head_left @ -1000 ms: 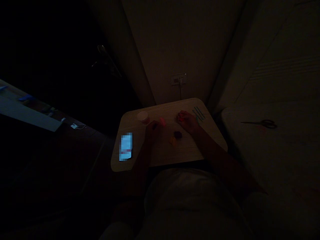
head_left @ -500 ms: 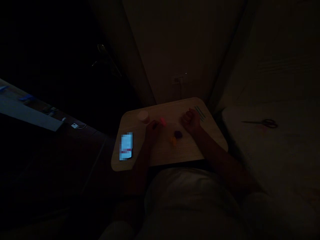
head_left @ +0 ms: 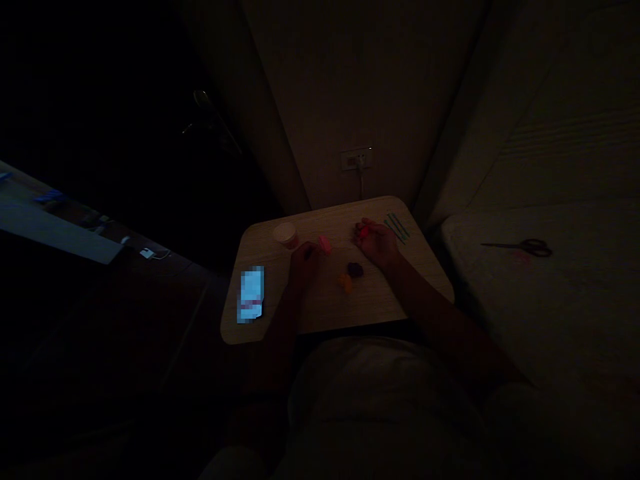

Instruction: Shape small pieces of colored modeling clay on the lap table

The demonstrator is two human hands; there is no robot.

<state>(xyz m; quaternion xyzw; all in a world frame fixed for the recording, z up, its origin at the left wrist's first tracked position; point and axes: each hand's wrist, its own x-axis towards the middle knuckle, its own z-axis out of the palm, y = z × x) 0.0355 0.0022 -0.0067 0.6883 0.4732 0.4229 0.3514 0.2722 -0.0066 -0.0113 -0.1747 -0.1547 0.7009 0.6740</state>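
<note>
In the dim head view my right hand (head_left: 377, 243) is turned palm up, its fingers curled round a small red lump of modelling clay (head_left: 365, 231). My left hand (head_left: 304, 262) rests on the table with bent fingers; whether anything is in them is too dark to see. Just right of its fingertips lies a pink lump of clay (head_left: 325, 245). An orange lump (head_left: 345, 283) and a dark purple lump (head_left: 355, 269) lie close together between my forearms. Beyond my right hand are several thin green sticks (head_left: 397, 227).
A lidded tub (head_left: 285, 235) stands behind my left hand on the small wooden table (head_left: 320, 313). A lit phone (head_left: 251, 293) lies at the left edge. Scissors (head_left: 535, 248) rest on a pale surface to the right. A wall socket (head_left: 357, 159) with a plugged-in cable is behind.
My right hand has opened from a fist and turned, so the red lump now shows in it. My left hand has barely moved. The picture is slightly brighter.
</note>
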